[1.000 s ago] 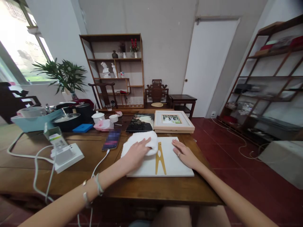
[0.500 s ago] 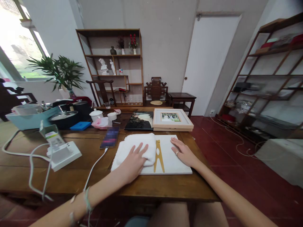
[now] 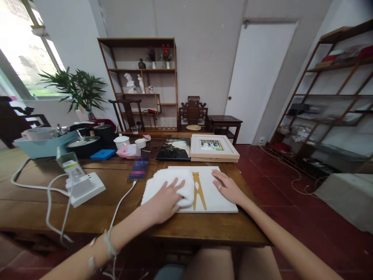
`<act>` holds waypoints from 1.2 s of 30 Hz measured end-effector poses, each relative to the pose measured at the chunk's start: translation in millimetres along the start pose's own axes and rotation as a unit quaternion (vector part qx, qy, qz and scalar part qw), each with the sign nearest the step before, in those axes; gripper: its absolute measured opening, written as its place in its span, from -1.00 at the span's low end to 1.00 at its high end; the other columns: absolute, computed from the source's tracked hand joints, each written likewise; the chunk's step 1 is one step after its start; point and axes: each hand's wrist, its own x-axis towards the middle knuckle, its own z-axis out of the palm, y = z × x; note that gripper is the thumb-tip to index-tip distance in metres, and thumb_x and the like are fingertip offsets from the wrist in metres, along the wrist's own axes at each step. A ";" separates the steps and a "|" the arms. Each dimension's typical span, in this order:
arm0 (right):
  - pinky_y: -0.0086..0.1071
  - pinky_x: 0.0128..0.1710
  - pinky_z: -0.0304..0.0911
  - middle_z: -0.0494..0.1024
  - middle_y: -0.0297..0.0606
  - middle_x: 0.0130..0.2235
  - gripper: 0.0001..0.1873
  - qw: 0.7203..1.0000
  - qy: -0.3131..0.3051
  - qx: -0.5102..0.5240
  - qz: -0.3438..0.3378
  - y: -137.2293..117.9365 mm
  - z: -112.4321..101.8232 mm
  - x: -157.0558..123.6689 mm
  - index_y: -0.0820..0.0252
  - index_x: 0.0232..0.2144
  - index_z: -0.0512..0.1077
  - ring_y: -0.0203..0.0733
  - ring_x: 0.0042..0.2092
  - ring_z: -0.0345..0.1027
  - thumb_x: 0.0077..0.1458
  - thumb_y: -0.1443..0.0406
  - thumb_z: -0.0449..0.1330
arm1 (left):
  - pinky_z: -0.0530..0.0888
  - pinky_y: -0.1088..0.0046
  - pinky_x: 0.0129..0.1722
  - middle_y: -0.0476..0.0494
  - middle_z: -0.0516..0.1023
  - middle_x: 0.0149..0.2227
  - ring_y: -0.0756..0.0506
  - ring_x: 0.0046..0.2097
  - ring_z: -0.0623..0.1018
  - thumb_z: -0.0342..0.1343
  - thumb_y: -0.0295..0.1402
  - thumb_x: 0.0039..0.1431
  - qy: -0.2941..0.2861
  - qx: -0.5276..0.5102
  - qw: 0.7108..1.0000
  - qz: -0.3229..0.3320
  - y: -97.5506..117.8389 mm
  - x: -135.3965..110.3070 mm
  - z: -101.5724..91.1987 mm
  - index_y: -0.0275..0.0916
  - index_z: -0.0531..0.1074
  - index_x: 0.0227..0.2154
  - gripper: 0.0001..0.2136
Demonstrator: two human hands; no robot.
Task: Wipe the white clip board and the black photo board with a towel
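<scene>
While pressing one white towel (image 3: 157,179), lower centre of the frame, with the left hand (image 3: 166,198) half-open and loosely spread, cannot tell whether gripping any cloth. Resting the right hand (image 3: 229,188) flat, well opened and empty, on one white board (image 3: 217,206) under the towel, near one gold A-shaped figure (image 3: 196,193). At left, can count one blue tub (image 3: 32,151) holding one pale bowl (image 3: 42,133); at upper left of centre, two white vases (image 3: 168,65) holding red flowers (image 3: 166,50) and dark flowers (image 3: 151,53). Compared with one second ago, find the towel lower left, off the board's far edge.
</scene>
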 end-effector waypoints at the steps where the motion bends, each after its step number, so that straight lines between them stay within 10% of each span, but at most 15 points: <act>1: -0.16 0.16 -0.07 0.22 -0.05 0.13 -0.54 1.000 0.000 -0.001 0.000 0.5 0.1 0.1 0.32 0.02 0.27 -0.13 0.18 0.00 0.09 0.22 -0.01 | 0.08 -0.02 0.09 -0.21 -0.02 0.24 -0.28 0.23 -0.02 -0.05 -0.44 0.12 0.013 0.000 1.000 0.007 -9.7 10.9 1.9 -0.17 0.40 -0.11 -0.72; 9: -0.11 0.16 -0.07 0.23 -0.13 0.13 -0.57 1.000 0.009 0.003 -0.008 1.0 0.7 -0.5 0.21 0.01 0.29 -0.14 0.18 0.01 0.09 0.22 0.00 | 0.02 -0.01 0.11 -0.20 0.02 0.23 -0.29 0.23 -0.01 -0.18 -0.21 0.22 0.076 0.015 0.997 -0.030 -37.4 53.2 11.6 -0.19 0.41 -0.13 -0.67; 22: -0.08 0.15 -0.05 0.22 -0.09 0.13 -0.56 1.000 0.023 0.000 0.010 -6.0 4.4 -1.6 0.26 0.02 0.27 -0.11 0.18 -0.01 0.08 0.28 -0.03 | 0.05 0.01 0.14 -0.04 -0.05 0.25 -0.23 0.25 -0.05 -0.05 -0.49 0.12 0.063 -0.029 0.997 -0.019 36.5 -30.8 12.3 -0.12 0.44 -0.21 -0.75; 36: -0.02 0.17 -0.12 0.15 -0.08 0.16 -0.54 0.999 0.023 0.043 -0.013 -1.3 10.8 -3.1 0.27 0.07 0.19 -0.04 0.21 -0.14 0.10 0.30 -0.08 | -0.01 0.07 0.15 -0.12 0.05 0.22 -0.18 0.24 -0.02 -0.19 -0.23 0.22 0.086 -0.027 0.984 -0.151 -25.4 58.2 4.5 -0.20 0.45 -0.20 -0.68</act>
